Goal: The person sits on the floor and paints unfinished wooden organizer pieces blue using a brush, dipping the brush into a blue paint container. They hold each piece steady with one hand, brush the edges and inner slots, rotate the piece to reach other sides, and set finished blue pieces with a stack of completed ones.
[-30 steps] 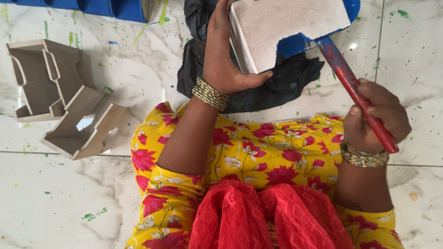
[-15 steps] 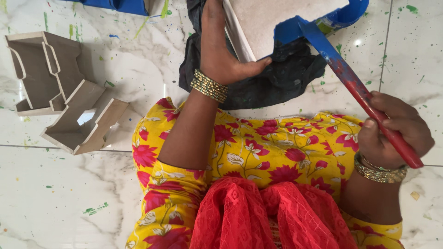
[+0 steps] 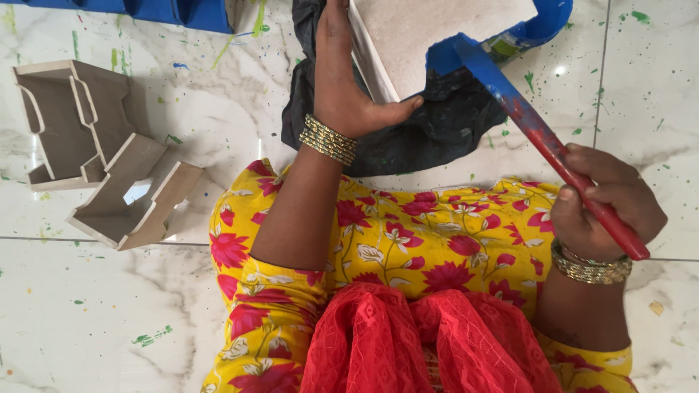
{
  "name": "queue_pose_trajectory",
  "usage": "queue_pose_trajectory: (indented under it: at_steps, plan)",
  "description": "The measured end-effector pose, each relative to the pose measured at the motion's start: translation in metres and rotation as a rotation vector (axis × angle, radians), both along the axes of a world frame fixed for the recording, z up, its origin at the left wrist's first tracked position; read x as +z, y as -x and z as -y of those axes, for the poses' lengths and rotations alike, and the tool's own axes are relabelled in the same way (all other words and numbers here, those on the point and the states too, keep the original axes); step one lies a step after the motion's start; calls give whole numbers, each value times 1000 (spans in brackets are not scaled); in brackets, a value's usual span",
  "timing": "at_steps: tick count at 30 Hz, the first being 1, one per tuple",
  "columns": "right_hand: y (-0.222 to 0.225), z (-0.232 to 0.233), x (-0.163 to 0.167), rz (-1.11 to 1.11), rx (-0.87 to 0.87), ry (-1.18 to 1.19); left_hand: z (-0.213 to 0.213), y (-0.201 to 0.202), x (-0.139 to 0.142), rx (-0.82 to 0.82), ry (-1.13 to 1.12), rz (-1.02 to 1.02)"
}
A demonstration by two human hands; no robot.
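Right grip [image 3: 604, 204] around red brush handle [image 3: 582, 185], left hand [image 3: 349, 94] steadying board [image 3: 429, 36]

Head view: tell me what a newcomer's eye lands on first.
The right hand grips a red-handled paintbrush whose blue-coated end meets the edge of a pale board piece at top centre. The left hand steadies that piece over a dark cloth. At left, two unpainted wooden holders lie on the paint-flecked marble floor.

A red-handled paintbrush [image 3: 561, 160], blue-smeared, slants against the tilted pale wooden board [image 3: 429, 36].
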State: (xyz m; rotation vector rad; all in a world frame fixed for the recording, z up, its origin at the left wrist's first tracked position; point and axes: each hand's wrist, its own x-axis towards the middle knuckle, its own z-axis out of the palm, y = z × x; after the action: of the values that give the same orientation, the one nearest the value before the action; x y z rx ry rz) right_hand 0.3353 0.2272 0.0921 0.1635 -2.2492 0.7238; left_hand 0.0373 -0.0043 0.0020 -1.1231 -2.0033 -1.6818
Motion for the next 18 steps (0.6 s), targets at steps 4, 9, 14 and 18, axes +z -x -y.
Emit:
queue_pose_trajectory:
  at_steps: [4, 9, 14, 18]
  plan:
    - [-10, -3, 10, 3, 28, 5, 0, 1, 4, 14, 1, 10]
    - [-18, -5, 11, -24, -1, 34, 1, 3, 8, 22, 7, 0]
    - [-13, -4, 2, 15, -2, 37, 4, 2, 11, 12, 5, 19]
    - [-18, 0, 11, 24, -22, 42, 4, 2, 12, 5, -15, 40]
